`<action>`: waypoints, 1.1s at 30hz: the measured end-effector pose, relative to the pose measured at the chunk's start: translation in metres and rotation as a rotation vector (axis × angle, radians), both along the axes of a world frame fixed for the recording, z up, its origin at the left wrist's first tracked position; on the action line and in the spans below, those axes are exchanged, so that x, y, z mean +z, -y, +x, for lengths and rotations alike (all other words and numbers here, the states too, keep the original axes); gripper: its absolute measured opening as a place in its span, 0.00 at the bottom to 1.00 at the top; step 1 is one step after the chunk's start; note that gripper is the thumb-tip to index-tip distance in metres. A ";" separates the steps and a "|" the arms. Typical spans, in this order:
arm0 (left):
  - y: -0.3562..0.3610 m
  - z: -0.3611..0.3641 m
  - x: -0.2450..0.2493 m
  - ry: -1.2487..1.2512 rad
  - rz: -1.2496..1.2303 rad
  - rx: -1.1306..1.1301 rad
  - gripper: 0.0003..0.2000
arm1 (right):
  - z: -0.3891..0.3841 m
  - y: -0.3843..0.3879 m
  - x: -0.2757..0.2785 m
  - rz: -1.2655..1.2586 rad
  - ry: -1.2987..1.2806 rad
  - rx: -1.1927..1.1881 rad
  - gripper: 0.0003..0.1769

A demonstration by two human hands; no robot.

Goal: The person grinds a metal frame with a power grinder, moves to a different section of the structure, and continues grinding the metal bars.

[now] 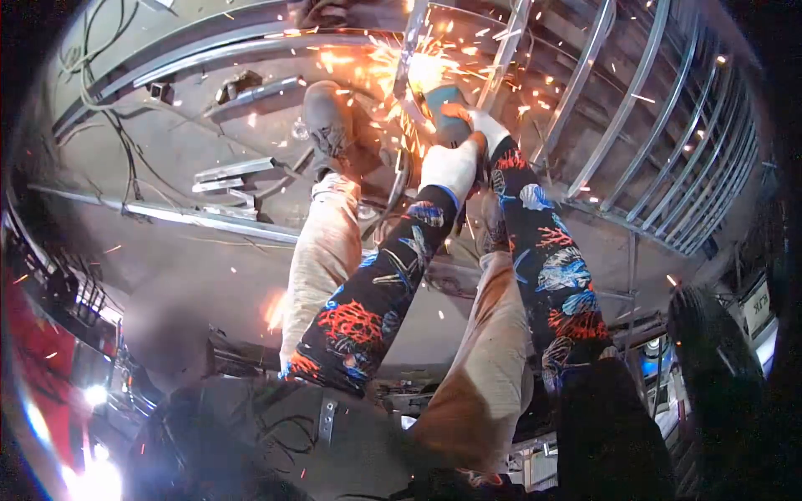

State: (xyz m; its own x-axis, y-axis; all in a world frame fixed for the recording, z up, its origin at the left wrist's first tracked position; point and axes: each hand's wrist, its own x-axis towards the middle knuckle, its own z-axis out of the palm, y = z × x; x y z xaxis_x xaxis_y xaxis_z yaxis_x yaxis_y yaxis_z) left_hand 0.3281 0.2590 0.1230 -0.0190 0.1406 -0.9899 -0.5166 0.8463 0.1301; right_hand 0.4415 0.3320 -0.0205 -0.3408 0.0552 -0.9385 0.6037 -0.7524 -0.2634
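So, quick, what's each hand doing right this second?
Left hand: closed on the teal grinder.
Right hand: closed on it too, fingers partly hidden.

Black sleeves [368,309] with red coral [351,324] and blue-white shells [563,271], white gloves [449,169], pale trousers [326,238]

Teal power tool [451,115]: I am holding it tilted beside the metal bar; sparks are flying around it.
Metal bar [410,52]: grey, narrow, slanting; glare is hiding any contact.
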 end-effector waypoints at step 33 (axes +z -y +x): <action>0.017 0.017 -0.007 0.324 0.042 0.477 0.15 | -0.010 -0.022 0.029 0.584 -0.095 0.886 0.23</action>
